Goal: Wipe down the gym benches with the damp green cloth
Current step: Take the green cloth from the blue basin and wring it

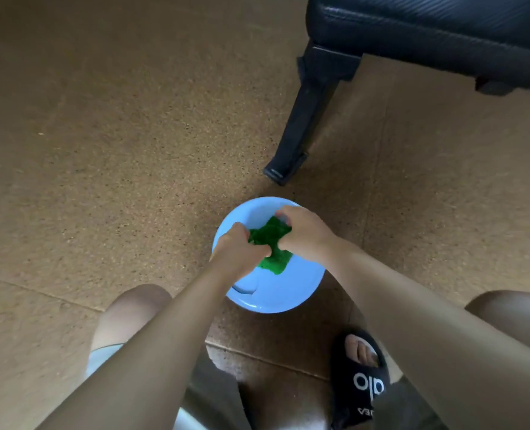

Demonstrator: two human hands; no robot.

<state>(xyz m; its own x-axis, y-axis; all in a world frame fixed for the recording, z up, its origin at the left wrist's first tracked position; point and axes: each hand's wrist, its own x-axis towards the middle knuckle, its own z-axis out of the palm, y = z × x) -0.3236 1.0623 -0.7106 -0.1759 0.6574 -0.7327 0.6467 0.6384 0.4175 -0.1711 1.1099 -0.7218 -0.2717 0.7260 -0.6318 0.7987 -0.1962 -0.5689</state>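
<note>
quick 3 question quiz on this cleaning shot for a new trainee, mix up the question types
1. True or false: the green cloth is gripped by both the left hand and the right hand.
2. Where is the cloth held? A) on the bench pad B) over the blue basin C) flat on the floor
3. Fill in: the black bench stands beyond the basin, its nearest ____ angling down to the cork-coloured floor.

Key
1. True
2. B
3. leg
</note>
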